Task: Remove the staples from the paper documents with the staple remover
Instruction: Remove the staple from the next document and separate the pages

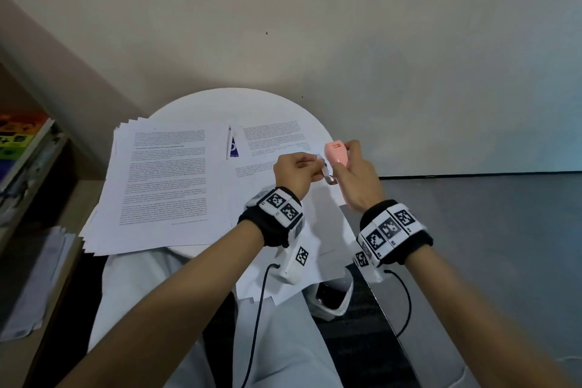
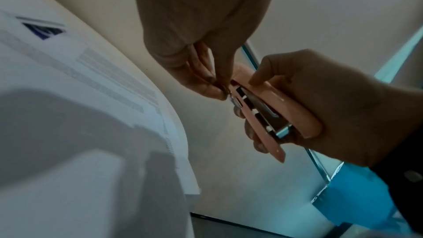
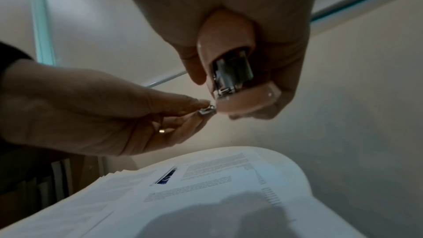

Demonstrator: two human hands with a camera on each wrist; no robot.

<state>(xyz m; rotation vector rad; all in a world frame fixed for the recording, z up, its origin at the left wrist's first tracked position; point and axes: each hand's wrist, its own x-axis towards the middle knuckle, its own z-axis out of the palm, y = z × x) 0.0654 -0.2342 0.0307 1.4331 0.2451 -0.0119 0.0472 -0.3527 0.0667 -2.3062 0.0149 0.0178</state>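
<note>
My right hand [image 1: 352,173] grips a pink staple remover [image 1: 336,154] [image 2: 274,111] [image 3: 238,82], held up in the air above the round white table [image 1: 201,104]. Its metal jaws point toward my left hand [image 1: 299,168]. The thumb and fingertips of my left hand [image 3: 196,104] pinch a small bent metal staple [image 3: 207,110] right at the remover's tip [image 2: 230,95]. Printed paper documents [image 1: 170,179] [image 3: 206,184] lie on the table beneath both hands.
A thick pile of printed sheets [image 1: 151,186] covers the table's left half, a second document [image 1: 277,142] with a dark blue logo [image 1: 233,148] lies on the right. Shelves with books [image 1: 22,148] stand at left. More paper [image 1: 34,280] lies lower left.
</note>
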